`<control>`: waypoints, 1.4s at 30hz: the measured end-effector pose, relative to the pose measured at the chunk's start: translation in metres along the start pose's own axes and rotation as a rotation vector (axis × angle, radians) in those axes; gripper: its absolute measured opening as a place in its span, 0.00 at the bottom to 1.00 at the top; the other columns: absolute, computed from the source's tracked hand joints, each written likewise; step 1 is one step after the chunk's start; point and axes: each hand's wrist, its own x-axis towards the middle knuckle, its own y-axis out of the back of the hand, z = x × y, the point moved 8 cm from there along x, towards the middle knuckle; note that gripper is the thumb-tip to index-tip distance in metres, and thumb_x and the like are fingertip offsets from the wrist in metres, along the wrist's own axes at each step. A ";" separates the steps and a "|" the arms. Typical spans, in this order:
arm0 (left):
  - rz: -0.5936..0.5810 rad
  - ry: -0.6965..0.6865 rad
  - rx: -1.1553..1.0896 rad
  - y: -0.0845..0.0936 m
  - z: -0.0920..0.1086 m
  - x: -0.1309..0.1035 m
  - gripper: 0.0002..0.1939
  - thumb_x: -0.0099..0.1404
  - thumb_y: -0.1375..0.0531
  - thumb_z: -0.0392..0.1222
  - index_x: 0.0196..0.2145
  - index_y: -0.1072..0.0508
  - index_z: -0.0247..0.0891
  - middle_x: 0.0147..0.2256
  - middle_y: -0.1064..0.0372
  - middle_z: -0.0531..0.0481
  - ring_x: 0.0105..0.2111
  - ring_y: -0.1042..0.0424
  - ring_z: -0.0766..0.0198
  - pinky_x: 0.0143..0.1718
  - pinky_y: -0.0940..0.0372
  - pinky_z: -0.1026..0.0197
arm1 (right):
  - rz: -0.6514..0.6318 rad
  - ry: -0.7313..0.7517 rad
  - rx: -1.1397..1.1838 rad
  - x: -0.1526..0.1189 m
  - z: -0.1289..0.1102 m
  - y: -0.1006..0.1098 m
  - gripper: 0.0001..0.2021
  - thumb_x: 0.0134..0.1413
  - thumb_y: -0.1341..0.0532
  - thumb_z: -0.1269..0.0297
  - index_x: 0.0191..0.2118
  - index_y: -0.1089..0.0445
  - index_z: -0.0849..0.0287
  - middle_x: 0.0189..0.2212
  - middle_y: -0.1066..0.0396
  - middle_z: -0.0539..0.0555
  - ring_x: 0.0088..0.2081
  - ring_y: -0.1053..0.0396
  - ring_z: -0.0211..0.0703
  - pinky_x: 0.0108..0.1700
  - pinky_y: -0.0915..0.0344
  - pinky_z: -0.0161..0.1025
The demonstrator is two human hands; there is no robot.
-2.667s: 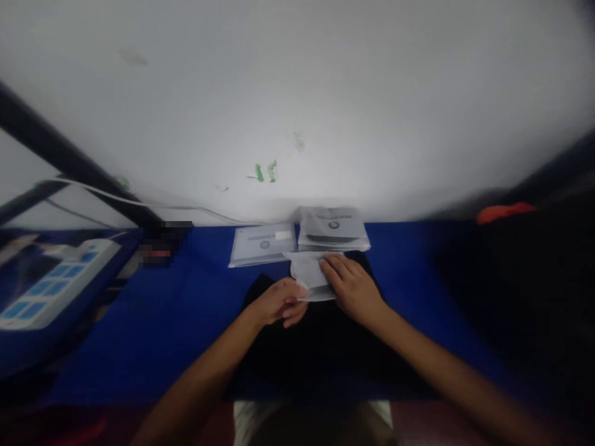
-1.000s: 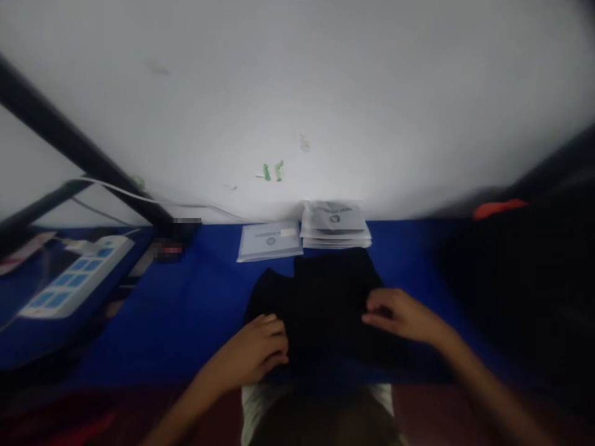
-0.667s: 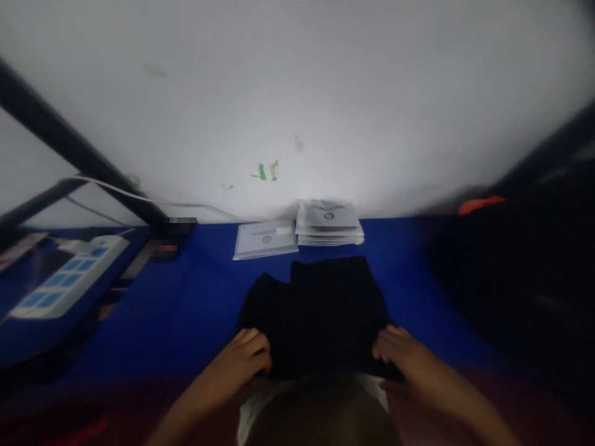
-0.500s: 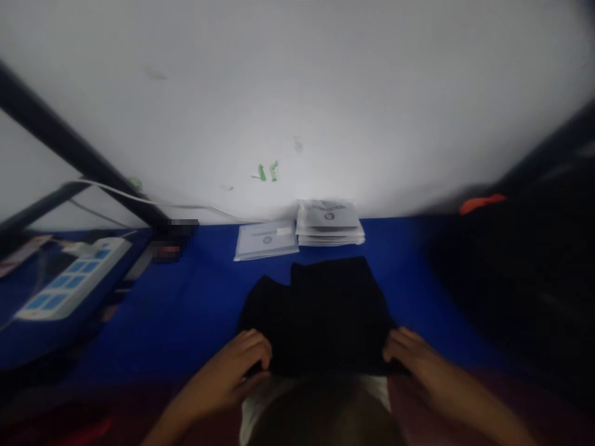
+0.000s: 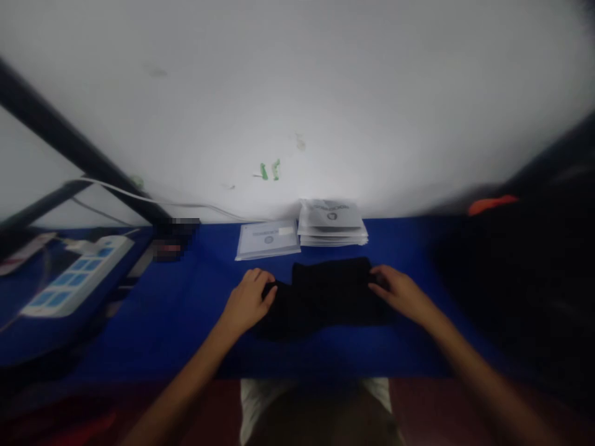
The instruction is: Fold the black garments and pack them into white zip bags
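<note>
A piece of black cloth (image 5: 332, 297), perhaps a garment, lies in a folded wide strip on the blue tabletop (image 5: 186, 310). My left hand (image 5: 251, 300) is closed on its left end, thumb towards the cloth's middle. At its upper right corner my right hand (image 5: 397, 291) pinches the dark fabric between thumb and fingers. The fingertips are partly lost against the black. Just beyond the cloth lie a flat grey-white printed packet (image 5: 268, 240) and, to the right of that, a stack of similar packets (image 5: 332, 223).
A white power strip (image 5: 79, 275) with blue sockets stands at the left, its pale cable (image 5: 186, 204) running along the white wall (image 5: 372, 111). Dark frame bars (image 5: 60, 130) slope down at the left. A large black mass (image 5: 525, 297) with an orange patch fills the right side.
Both hands have moved away from me to the cloth's far part, bringing its near edge up and over. The cloth now covers a shorter depth, and the blue tabletop shows in front of it.
</note>
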 end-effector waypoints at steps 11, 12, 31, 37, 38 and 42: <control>-0.075 -0.122 -0.101 -0.036 0.031 0.067 0.11 0.62 0.41 0.39 0.43 0.29 0.37 0.42 0.31 0.43 0.46 0.33 0.52 0.48 0.37 0.51 | -0.048 0.182 -0.007 0.067 0.004 -0.006 0.11 0.52 0.38 0.69 0.43 0.31 0.58 0.37 0.30 0.56 0.40 0.29 0.48 0.45 0.32 0.44; -0.074 -0.134 -0.129 -0.036 0.032 0.069 0.08 0.61 0.42 0.36 0.40 0.29 0.38 0.40 0.31 0.45 0.44 0.32 0.54 0.47 0.36 0.53 | -0.053 0.191 -0.015 0.067 0.004 -0.005 0.10 0.51 0.38 0.70 0.41 0.31 0.58 0.36 0.30 0.55 0.38 0.29 0.47 0.43 0.32 0.44; -0.036 -0.305 -0.102 -0.019 0.053 -0.033 0.10 0.66 0.47 0.33 0.40 0.28 0.40 0.39 0.35 0.45 0.39 0.34 0.58 0.40 0.35 0.56 | -0.036 0.470 -0.332 -0.051 -0.053 0.010 0.11 0.61 0.48 0.70 0.41 0.28 0.58 0.38 0.30 0.58 0.38 0.32 0.45 0.37 0.32 0.39; 0.185 0.009 0.015 0.004 0.002 -0.038 0.13 0.68 0.46 0.45 0.47 0.31 0.38 0.40 0.33 0.43 0.42 0.32 0.54 0.46 0.35 0.51 | -0.074 0.405 -0.280 -0.043 -0.055 0.003 0.11 0.65 0.48 0.65 0.41 0.28 0.58 0.35 0.30 0.57 0.37 0.31 0.46 0.39 0.32 0.42; 0.209 0.094 0.071 0.009 -0.011 -0.039 0.16 0.67 0.45 0.48 0.48 0.32 0.37 0.40 0.32 0.43 0.42 0.32 0.52 0.45 0.35 0.49 | -0.064 0.401 -0.271 -0.042 -0.055 0.004 0.11 0.65 0.48 0.64 0.41 0.28 0.57 0.34 0.29 0.56 0.37 0.30 0.46 0.39 0.32 0.42; 0.014 0.408 0.112 0.008 -0.054 -0.047 0.23 0.65 0.46 0.57 0.50 0.35 0.38 0.38 0.30 0.43 0.38 0.28 0.50 0.35 0.34 0.52 | -0.006 0.349 -0.256 -0.034 -0.056 0.006 0.11 0.64 0.47 0.61 0.40 0.28 0.55 0.33 0.28 0.57 0.37 0.30 0.49 0.36 0.32 0.43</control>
